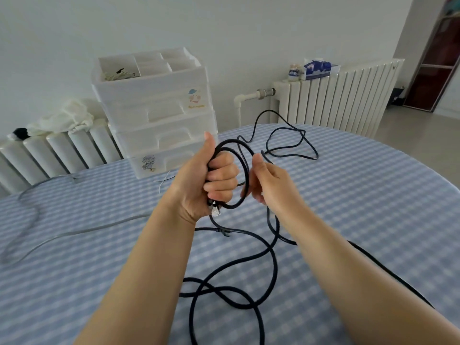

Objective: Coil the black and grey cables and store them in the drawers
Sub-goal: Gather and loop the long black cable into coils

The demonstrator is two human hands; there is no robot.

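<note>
My left hand (206, 180) grips a small coil of the black cable (272, 247), fingers curled round the loops; a clear plug hangs below the fist. Beside it, my right hand (268, 183) holds the same cable at the coil's right side. The rest of the black cable lies in loose loops over the checked tablecloth, both near me and behind the hands. A grey cable (74, 230) trails across the left of the table. The white drawer unit (159, 115) stands at the table's far edge, its drawers closed.
The table (361, 195) has a blue-and-white checked cloth and a curved right edge. White radiators (331, 98) line the wall behind, with a cloth on the left one and a tissue box and jar on the right one. The unit's top tray holds small items.
</note>
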